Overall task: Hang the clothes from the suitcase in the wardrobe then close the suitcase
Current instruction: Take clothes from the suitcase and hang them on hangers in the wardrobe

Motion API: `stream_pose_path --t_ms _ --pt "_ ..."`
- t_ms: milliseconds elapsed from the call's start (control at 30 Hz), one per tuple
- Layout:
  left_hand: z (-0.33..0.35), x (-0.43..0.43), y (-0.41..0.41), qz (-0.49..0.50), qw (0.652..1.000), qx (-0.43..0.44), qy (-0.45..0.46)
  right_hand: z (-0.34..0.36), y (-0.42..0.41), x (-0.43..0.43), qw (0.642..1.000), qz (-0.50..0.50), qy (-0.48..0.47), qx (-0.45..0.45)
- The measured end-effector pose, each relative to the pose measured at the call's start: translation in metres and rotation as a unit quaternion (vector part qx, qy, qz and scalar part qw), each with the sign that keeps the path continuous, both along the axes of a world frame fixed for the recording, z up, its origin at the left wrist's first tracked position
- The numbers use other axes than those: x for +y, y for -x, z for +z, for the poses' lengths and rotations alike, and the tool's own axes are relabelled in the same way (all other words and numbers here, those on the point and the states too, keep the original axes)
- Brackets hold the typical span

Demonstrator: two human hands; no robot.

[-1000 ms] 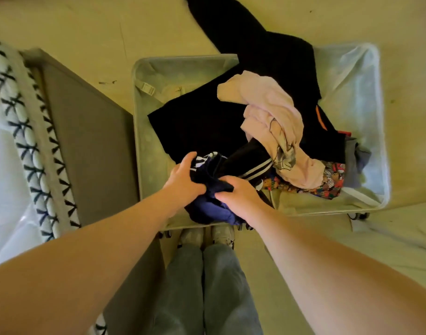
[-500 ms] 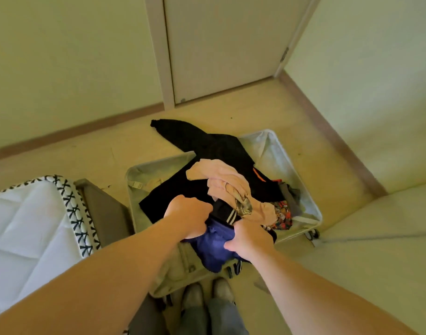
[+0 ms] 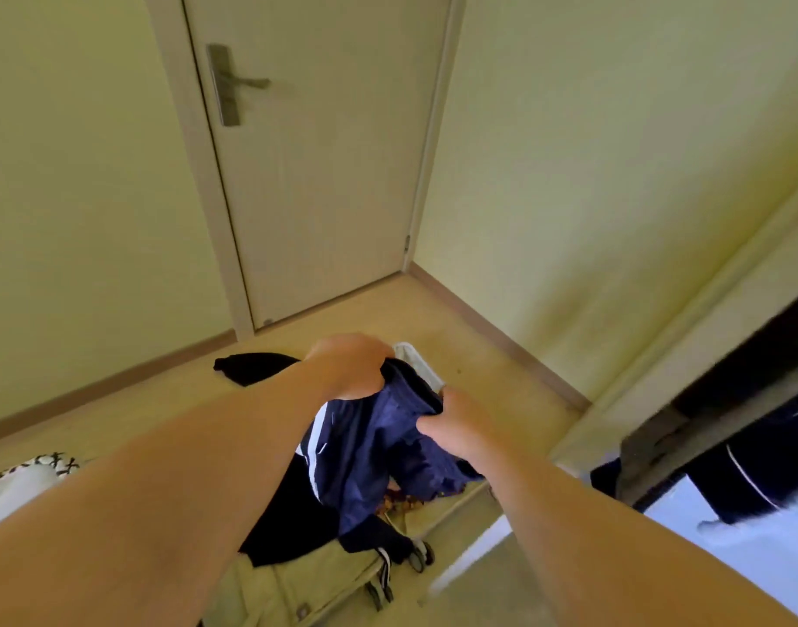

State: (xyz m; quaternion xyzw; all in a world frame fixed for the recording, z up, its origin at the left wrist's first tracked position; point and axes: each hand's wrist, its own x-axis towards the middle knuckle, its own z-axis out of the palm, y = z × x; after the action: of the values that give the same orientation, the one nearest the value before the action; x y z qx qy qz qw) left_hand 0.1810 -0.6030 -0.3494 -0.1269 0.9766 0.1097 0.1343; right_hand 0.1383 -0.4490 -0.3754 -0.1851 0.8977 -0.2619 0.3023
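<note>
A navy blue garment with white stripes (image 3: pixel 370 454) hangs bunched between my two hands, lifted above the open suitcase (image 3: pixel 297 586) on the floor. My left hand (image 3: pixel 352 366) grips its upper edge, and my right hand (image 3: pixel 456 423) grips it just to the right. A black garment (image 3: pixel 252 368) spills over the suitcase's far side onto the floor. A patterned piece shows under the blue fabric. The suitcase's far corner (image 3: pixel 415 359) peeks out behind my hands. Most of its contents are hidden by my arms. At the right edge, the open wardrobe (image 3: pixel 727 423) shows dark clothes inside.
A closed door with a metal handle (image 3: pixel 234 83) stands straight ahead in the corner. Pale walls run on both sides. A white cover with black cross-stitch trim (image 3: pixel 39 468) lies at the lower left. The suitcase wheels (image 3: pixel 420 556) sit near my feet.
Both hands have raised the navy garment up out of the suitcase. My view has tilted upward and to the right, bringing the door and the wardrobe's edge into sight.
</note>
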Motion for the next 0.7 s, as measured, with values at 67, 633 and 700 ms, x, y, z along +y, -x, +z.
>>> stream_pose_path --t_ms 67,633,700 --pt "0.023 0.035 -0.004 -0.002 0.999 0.037 -0.002 0.023 -0.012 0.031 0.999 -0.019 0.037 -0.010" --pt "0.101 0.243 -0.074 -0.060 0.996 0.066 0.002 0.106 -0.068 0.260 0.984 -0.113 0.128 -0.048" --pt "0.107 0.268 -0.071 -0.094 0.993 0.068 0.014 0.112 -0.069 0.286 0.982 -0.138 0.130 -0.016"
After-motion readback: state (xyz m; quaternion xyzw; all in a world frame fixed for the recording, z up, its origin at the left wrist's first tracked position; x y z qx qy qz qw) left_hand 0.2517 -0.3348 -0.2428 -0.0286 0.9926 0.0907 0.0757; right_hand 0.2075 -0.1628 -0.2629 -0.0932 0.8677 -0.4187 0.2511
